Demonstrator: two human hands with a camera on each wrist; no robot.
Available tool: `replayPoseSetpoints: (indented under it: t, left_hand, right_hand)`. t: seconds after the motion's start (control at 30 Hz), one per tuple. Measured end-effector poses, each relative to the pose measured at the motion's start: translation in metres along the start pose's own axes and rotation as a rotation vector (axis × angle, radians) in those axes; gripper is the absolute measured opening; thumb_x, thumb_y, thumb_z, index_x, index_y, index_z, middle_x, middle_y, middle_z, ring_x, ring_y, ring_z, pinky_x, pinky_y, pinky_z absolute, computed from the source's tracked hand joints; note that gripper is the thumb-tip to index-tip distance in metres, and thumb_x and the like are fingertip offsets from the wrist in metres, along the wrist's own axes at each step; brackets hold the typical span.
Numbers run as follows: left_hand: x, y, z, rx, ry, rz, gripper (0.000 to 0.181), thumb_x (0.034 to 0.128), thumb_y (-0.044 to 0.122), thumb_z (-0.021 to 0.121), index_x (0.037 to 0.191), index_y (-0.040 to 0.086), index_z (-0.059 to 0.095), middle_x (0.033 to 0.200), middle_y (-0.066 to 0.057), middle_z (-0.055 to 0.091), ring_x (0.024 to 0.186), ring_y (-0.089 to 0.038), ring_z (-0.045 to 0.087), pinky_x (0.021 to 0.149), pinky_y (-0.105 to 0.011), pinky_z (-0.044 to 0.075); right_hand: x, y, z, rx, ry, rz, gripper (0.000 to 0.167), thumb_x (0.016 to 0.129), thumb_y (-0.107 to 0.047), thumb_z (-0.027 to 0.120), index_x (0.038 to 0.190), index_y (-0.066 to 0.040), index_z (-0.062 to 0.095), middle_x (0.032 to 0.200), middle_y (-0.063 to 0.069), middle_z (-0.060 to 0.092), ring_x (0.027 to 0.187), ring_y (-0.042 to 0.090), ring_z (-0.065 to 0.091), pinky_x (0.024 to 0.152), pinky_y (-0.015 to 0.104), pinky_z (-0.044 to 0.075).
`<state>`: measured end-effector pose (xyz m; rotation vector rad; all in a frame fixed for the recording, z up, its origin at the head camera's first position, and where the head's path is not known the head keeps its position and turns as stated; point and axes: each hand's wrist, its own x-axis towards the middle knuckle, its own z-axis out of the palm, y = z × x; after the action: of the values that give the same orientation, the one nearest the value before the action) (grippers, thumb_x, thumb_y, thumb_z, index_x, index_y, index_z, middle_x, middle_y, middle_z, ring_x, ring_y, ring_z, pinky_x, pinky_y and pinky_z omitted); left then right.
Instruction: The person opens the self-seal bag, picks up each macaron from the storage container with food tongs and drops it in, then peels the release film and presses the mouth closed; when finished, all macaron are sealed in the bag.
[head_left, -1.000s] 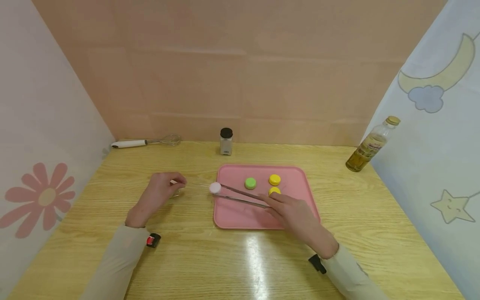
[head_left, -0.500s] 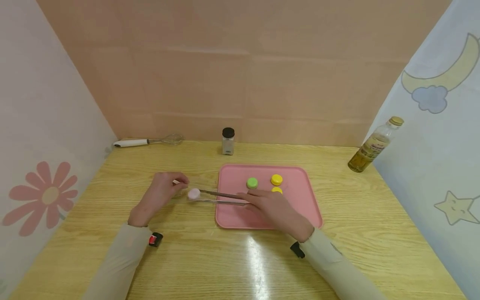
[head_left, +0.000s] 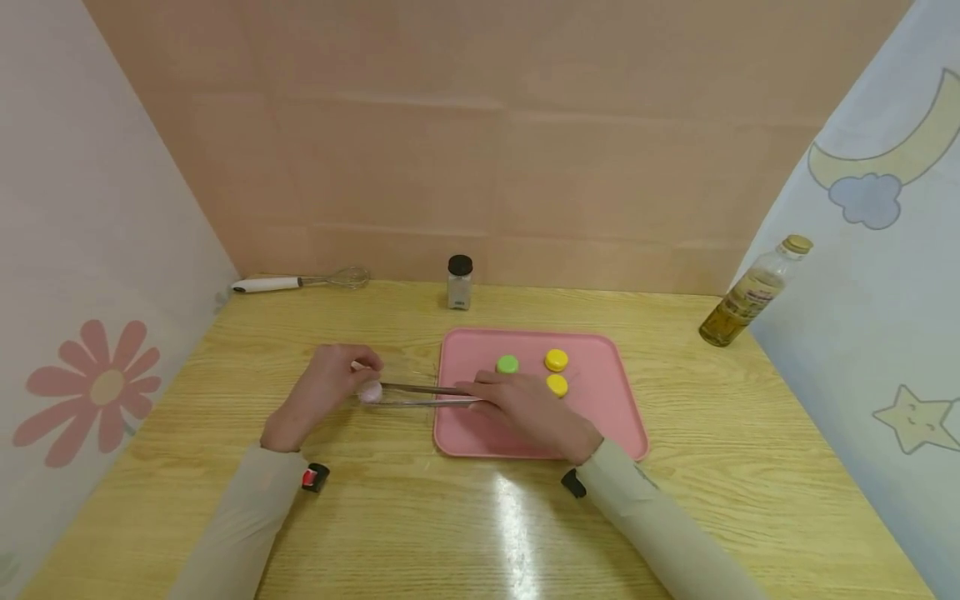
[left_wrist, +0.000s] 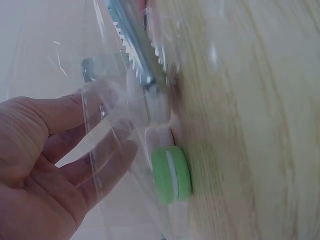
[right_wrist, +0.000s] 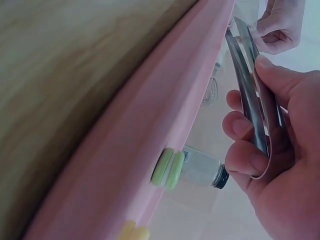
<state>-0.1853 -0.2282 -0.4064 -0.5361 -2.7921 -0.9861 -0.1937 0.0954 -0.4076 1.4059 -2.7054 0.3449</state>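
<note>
- Grips metal tongs (head_left: 424, 388) in the right grip (head_left: 519, 408), with curled fingers and thumb wrapped around the bowed end.
- Reaches leftward with the tongs across the left rim of the pink tray (head_left: 540, 442).
- Clasps a pale pink macaron (head_left: 371, 392) between the toothed tong tips, above the bench (head_left: 360, 517), well apart from the right grip and just beside the left grip (head_left: 330, 377).
- Pinches a clear plastic bag (head_left: 411, 372) in the left grip, with thumb and fingers drawn together around the film.
- Shows the tong tips through clear film in the left wrist view, to one side of the left fingertips.
- Lies near those fingertips, low against the bench: a second green macaron (left_wrist: 171, 174), on edge in that view; hard to tell, inside the film or behind it.
- Carries on the pink tray, near the right grip: one green macaron (head_left: 507, 364) and two yellow macarons (head_left: 556, 360).
- Stands behind the tray: a black-lidded glass jar (head_left: 460, 287).
- Lies at the back left: a white-handled whisk (head_left: 268, 285).
- Stands at the back right: a gold-capped oil bottle (head_left: 748, 300), partly filled with amber liquid.
</note>
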Motion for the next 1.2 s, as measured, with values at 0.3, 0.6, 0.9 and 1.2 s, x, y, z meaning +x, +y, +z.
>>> replayPoseSetpoints:
  t: [0.3, 0.6, 0.9, 1.2]
  left_hand:
    - [-0.001, 0.000, 0.003, -0.031, -0.016, -0.025, 0.008, 0.0949, 0.003, 0.070, 0.100, 0.002, 0.076, 0.094, -0.005, 0.074, 0.078, -0.017, 0.068, 0.070, -0.040, 0.055]
    - [0.000, 0.001, 0.003, -0.039, -0.015, -0.024, 0.008, 0.0956, 0.003, 0.069, 0.098, 0.003, 0.076, 0.092, -0.005, 0.074, 0.080, -0.021, 0.070, 0.073, -0.043, 0.056]
    - [-0.001, 0.003, 0.002, -0.026, -0.006, -0.001, 0.007, 0.0954, 0.003, 0.069, 0.098, 0.002, 0.076, 0.090, -0.004, 0.074, 0.080, -0.022, 0.070, 0.073, -0.044, 0.056]
    - [-0.001, 0.001, 0.001, -0.018, -0.005, -0.013, 0.008, 0.0953, 0.005, 0.070, 0.098, 0.003, 0.077, 0.093, -0.004, 0.074, 0.082, -0.021, 0.069, 0.074, -0.044, 0.055]
  right_hand:
    - [0.012, -0.004, 0.000, -0.043, -0.009, -0.022, 0.042, 0.103, -0.033, 0.062, 0.144, -0.038, 0.056, 0.091, -0.018, 0.048, 0.070, 0.006, 0.043, 0.056, 0.019, 0.040]
    - [0.018, -0.007, -0.001, -0.030, -0.034, -0.038, 0.038, 0.106, -0.036, 0.055, 0.144, -0.035, 0.057, 0.093, -0.017, 0.049, 0.072, 0.002, 0.046, 0.060, 0.021, 0.039]
    - [0.016, -0.007, 0.003, -0.138, 0.001, -0.097, 0.039, 0.106, -0.033, 0.056, 0.145, -0.033, 0.057, 0.094, -0.012, 0.051, 0.073, 0.005, 0.046, 0.058, 0.020, 0.037]
    - [0.001, -0.008, -0.007, -0.179, 0.050, -0.089, 0.039, 0.100, -0.025, 0.068, 0.138, -0.024, 0.064, 0.093, -0.006, 0.056, 0.074, 0.010, 0.047, 0.050, 0.016, 0.035]
